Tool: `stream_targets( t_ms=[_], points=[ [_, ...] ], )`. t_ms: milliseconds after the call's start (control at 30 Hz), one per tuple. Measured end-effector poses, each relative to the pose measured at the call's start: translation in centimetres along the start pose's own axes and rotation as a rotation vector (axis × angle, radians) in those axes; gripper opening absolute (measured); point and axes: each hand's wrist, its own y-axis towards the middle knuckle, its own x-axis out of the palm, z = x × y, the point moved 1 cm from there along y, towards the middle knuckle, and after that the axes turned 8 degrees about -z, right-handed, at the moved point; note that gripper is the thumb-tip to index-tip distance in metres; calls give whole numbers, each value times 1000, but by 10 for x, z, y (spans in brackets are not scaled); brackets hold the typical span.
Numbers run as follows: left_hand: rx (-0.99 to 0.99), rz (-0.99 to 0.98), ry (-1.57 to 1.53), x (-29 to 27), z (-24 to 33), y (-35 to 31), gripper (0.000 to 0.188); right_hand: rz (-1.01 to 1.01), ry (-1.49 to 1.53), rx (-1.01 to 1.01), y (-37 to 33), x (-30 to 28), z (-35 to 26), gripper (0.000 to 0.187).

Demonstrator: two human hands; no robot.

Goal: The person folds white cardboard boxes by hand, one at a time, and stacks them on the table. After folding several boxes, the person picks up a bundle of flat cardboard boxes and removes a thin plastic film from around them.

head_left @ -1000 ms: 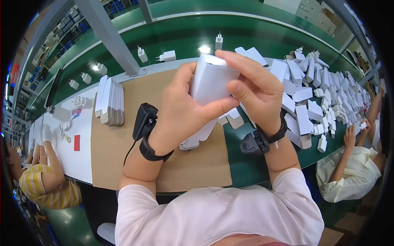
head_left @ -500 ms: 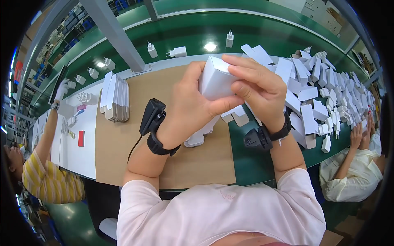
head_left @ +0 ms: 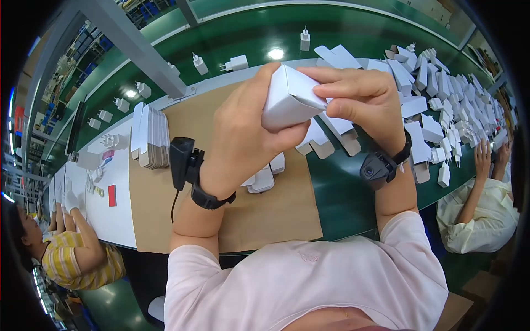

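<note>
A small white cardboard box (head_left: pixel 284 105) is held up over the table, tilted, its seam and a slightly lifted flap edge showing at the end towards the right. My left hand (head_left: pixel 243 118) wraps round the box from the left, thumb along its lower side. The fingertips of my right hand (head_left: pixel 370 96) are closed on the box's right corner, at the flap. Below the hands lie flat white cartons (head_left: pixel 262 181) on brown cardboard (head_left: pixel 232 226). More unfolded white cartons (head_left: pixel 331 132) lie under my right hand.
A stack of flat cartons (head_left: pixel 150 138) stands at the left. Several white plug chargers (head_left: pixel 237 63) stand or lie along the far green surface. A big heap of white cartons and chargers (head_left: pixel 436 105) covers the right side. Co-workers sit at left (head_left: pixel 83 254) and right (head_left: pixel 469 215).
The box has tilted over, and my right hand has shifted right from its top to its corner. The left co-worker's raised arm has come down. My view has shifted slightly.
</note>
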Motion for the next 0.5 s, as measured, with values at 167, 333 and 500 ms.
stream_targets(
  t_ms=[167, 333, 500],
  points=[
    [25, -20, 122, 5, -3, 0, 58, 3, -109, -19, -1, 0, 6, 19],
    [80, 5, 170, 5, -9, -2, 57, 89, -346, -126, 1, 11, 5, 13],
    [-5, -7, 93, 3, -5, -3, 58, 108, -320, -130, 2, 8, 8, 13]
  ],
)
